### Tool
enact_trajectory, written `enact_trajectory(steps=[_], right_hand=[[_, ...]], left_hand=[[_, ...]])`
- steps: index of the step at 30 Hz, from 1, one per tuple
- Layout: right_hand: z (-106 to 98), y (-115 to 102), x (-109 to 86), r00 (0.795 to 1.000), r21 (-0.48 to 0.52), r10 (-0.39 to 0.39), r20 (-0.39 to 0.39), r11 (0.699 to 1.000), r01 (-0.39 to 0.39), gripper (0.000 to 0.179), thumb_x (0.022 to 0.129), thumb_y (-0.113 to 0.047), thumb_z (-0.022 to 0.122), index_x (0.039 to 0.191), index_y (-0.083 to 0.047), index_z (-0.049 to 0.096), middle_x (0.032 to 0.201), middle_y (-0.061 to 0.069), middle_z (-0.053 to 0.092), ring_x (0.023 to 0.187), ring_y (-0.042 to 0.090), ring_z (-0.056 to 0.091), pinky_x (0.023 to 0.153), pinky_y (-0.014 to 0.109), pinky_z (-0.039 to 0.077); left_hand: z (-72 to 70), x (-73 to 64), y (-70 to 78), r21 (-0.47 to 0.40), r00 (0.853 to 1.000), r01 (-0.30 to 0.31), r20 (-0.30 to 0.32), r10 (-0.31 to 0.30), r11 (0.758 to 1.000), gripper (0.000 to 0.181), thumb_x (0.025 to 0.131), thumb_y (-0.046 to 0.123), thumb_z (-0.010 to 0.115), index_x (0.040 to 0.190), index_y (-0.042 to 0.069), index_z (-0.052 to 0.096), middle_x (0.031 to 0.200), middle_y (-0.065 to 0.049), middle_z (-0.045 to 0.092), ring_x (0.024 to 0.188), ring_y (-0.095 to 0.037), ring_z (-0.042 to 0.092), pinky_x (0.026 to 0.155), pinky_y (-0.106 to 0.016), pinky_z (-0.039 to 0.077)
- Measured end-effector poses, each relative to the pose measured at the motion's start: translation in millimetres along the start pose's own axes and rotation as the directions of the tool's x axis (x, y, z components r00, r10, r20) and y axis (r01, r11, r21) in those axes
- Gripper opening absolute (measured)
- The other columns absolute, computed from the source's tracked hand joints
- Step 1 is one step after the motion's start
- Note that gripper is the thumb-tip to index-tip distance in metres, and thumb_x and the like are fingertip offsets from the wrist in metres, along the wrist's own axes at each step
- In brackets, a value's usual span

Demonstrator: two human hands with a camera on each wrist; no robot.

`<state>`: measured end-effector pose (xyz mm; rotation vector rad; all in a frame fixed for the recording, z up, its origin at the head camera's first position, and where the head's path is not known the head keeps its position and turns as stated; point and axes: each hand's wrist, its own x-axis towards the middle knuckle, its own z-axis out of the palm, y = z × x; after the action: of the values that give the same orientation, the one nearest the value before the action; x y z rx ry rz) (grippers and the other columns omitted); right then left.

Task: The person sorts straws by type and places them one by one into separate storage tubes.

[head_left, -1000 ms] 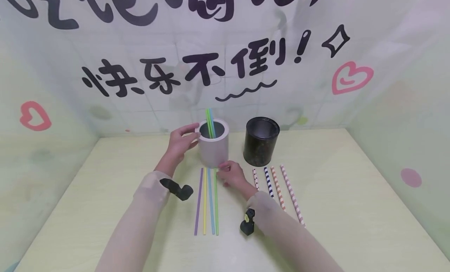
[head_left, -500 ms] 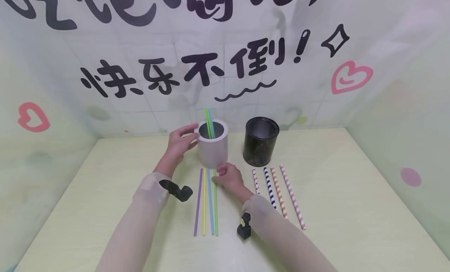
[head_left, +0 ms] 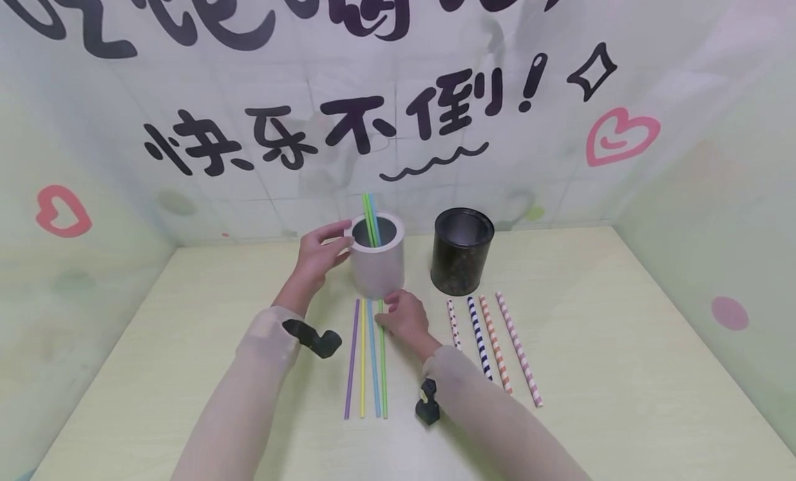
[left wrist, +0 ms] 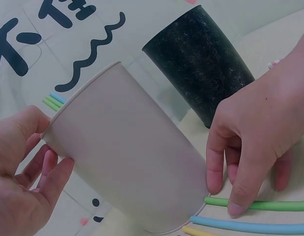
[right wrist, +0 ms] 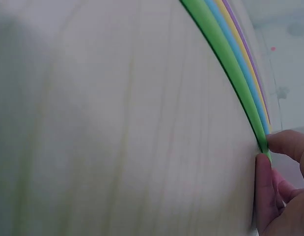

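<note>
My left hand [head_left: 317, 258] holds the pale cylindrical cup [head_left: 378, 270] at its left side, fingertips at the rim. Two green straws and a blue straw [head_left: 376, 222] stand in that cup. In front of it lie a purple straw [head_left: 352, 360], a yellow straw [head_left: 363, 363], a blue straw [head_left: 374, 370] and a green straw [head_left: 383, 377], side by side. With thumb and finger, my right hand [head_left: 407, 320] pinches the green straw close to its far end. The right wrist view has a fingertip [right wrist: 263, 169] and the thumb on either side of this straw.
A black can [head_left: 461, 256] stands right of the pale cup. Several striped and dotted paper straws [head_left: 517, 346] lie in front of it, partly covered by my right sleeve [head_left: 491, 405]. Behind the table [head_left: 622, 315] is a wall covering [head_left: 249, 66] with printed writing.
My right hand has shifted slightly left and toward me, from beside the green straw onto it. My left hand stays at the pale cup.
</note>
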<state>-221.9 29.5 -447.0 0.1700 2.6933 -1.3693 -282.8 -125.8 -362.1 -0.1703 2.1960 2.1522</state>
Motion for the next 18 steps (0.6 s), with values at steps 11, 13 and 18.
enact_trajectory(steps=[11, 13, 18], right_hand=[[2.3, -4.9, -0.4, 1.0, -0.022, -0.005, -0.011, 1.0, 0.005, 0.029, 0.072, -0.011, 0.075, 0.098, -0.003, 0.062, 0.081, 0.004, 0.056, 0.074, 0.018, 0.052, 0.063, 0.029, 0.048], [2.4, -4.8, -0.2, 1.0, -0.021, -0.014, -0.01, 1.0, 0.013, 0.028, 0.073, -0.01, 0.075, 0.097, -0.003, 0.062, 0.08, 0.004, 0.056, 0.073, 0.017, 0.051, 0.063, 0.028, 0.048], [1.8, -5.9, -1.4, 0.999, -0.007, -0.041, -0.008, 0.999, 0.04, 0.027, 0.073, -0.006, 0.073, 0.097, 0.0, 0.062, 0.078, 0.005, 0.056, 0.071, 0.017, 0.052, 0.061, 0.026, 0.049]], left_hand=[[-0.6, -0.6, 0.0, 0.004, 1.0, 0.001, -0.004, -0.001, 1.0, 0.042, 0.084, 0.004, 0.059, 0.126, 0.006, 0.055, 0.121, -0.011, 0.05, 0.108, -0.023, 0.052, 0.082, -0.025, 0.054], [-0.8, -0.6, -0.1, 0.003, 1.0, 0.001, -0.003, -0.001, 1.0, 0.042, 0.084, 0.004, 0.059, 0.126, 0.006, 0.055, 0.121, -0.011, 0.049, 0.108, -0.023, 0.052, 0.082, -0.025, 0.054], [-1.2, -0.8, -0.1, 0.0, 1.0, -0.001, 0.001, 0.001, 1.0, 0.042, 0.084, 0.004, 0.059, 0.126, 0.006, 0.055, 0.121, -0.011, 0.049, 0.108, -0.023, 0.052, 0.081, -0.025, 0.054]])
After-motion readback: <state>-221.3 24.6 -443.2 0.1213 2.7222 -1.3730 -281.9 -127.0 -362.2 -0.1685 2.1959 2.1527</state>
